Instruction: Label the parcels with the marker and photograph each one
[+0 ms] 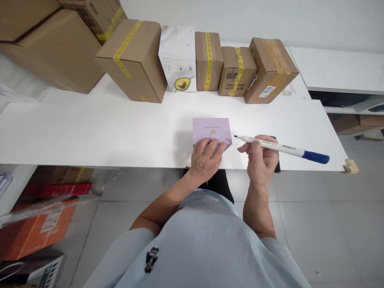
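Right hand (261, 162) is pinching uncapped marker (283, 148); left hand (205, 164), thumb hidden, is seemingly clamping lilac carton (207, 125) beside it; next likely needing tip contact.

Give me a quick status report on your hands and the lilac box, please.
Left hand on lilac box; right hand holding marker. Bare tip pointed at box, not touching. Other boxes lined up behind, none between tip and lilac box.
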Motion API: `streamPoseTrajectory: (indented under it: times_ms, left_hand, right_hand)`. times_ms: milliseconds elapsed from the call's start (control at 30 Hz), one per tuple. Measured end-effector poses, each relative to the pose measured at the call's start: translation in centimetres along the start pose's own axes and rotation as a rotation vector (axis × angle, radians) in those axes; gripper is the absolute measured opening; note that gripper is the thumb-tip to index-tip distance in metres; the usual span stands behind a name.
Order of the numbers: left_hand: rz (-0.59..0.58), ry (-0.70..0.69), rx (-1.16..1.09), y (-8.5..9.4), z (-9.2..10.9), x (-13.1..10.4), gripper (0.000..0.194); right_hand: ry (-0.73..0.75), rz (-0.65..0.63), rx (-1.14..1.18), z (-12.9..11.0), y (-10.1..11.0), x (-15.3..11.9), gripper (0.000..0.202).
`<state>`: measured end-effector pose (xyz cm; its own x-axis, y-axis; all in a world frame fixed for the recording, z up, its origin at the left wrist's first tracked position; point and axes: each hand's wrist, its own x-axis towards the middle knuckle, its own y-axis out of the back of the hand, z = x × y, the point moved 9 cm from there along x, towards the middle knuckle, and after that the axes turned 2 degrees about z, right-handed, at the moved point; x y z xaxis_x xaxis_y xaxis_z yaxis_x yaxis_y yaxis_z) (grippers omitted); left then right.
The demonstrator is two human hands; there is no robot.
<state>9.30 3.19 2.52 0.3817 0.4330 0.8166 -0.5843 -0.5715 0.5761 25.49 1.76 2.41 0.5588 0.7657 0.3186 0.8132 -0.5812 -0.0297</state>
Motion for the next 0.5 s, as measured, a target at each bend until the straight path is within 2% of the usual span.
streamPoseTrajectory:
  times_ms: [100,233,333,500]
  left_hand:
    - [0.037,0.016,-0.042,0.1,-0.08,-0.04,0.025]
    - [0.075,0.02,-0.043,0.25,-0.02,-0.01,0.024]
    - [0.078,0.018,-0.046,0.28,-0.01,0.03,0.024]
    - [0.066,0.02,-0.073,0.23,-0.09,-0.03,0.027]
  right_hand:
    - [0.091,0.038,-0.075,-0.61,-0.1,-0.25,0.021]
    - [0.212,0.016,-0.261,-0.89,-0.49,-0.62,0.024]
    - [0.233,-0.011,-0.375,-0.42,-0.66,-0.69,0.024]
    - [0.248,-0.035,-0.423,-0.16,-0.95,-0.68,0.024]
